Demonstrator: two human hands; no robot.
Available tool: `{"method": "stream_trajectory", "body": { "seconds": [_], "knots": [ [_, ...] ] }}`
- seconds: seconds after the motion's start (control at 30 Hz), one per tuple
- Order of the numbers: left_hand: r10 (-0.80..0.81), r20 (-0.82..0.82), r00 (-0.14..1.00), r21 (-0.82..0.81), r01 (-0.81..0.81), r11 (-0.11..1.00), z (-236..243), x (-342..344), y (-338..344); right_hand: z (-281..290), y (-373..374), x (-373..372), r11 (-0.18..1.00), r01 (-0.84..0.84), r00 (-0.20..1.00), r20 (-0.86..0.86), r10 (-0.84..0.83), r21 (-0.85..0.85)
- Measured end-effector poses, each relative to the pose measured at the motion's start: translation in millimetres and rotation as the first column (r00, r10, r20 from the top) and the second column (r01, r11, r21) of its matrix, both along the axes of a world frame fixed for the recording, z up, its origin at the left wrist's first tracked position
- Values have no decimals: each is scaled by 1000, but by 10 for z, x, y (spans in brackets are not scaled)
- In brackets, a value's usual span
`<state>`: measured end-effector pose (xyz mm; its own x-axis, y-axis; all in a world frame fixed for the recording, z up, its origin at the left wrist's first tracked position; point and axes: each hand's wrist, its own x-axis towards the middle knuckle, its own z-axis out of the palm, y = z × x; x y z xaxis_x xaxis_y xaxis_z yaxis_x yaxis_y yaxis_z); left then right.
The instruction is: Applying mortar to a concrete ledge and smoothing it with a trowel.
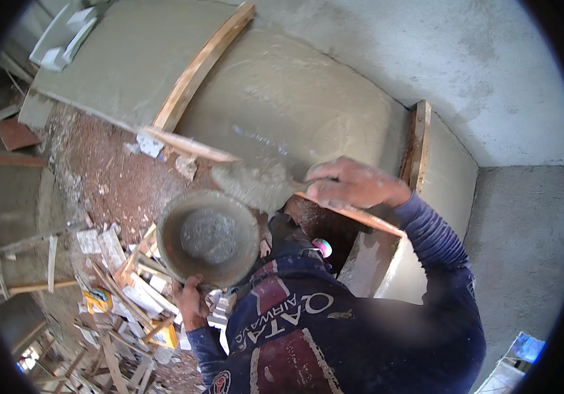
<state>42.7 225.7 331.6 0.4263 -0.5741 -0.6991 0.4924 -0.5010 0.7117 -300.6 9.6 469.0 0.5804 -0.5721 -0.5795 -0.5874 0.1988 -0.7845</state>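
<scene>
We clamp our left hand (191, 303) on the rim of the mortar pan (207, 238) and our right hand (351, 184) on the loaded trowel (256, 185) just above it, which we should keep level over the wet plastered surface (282, 98)

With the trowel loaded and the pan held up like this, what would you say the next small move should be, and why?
Probably swing the right hand a little further to lay the trowel load on the wet plaster face between the wooden guide strips. The blade already carries a heap of mortar and hangs above the rim of the pan, which the left hand grips from below.
</scene>
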Motion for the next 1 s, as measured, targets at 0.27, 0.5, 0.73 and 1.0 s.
{"method": "stream_trajectory", "body": {
  "seconds": [0.27, 0.5, 0.73, 1.0],
  "knots": [
    [59, 101, 993, 226, -80, 971, -65, -601, -168, -1011, -1639, -1776, 864, 478, 878, -57, -476, 155],
    [117, 60, 991, 295, -130, 947, 11, -831, -100, -1185, -1876, -1922, 899, 424, 905, -11, -426, 105],
    [87, 38, 995, 290, -95, 952, -116, -954, -226, -1551, -2116, -1851, 898, 341, 892, -205, -402, -279],
    [148, -11, 989, 244, -141, 959, -262, -955, -274, -1903, -1705, -2632, 813, -65, 787, -531, -315, -579]
  ]
}}
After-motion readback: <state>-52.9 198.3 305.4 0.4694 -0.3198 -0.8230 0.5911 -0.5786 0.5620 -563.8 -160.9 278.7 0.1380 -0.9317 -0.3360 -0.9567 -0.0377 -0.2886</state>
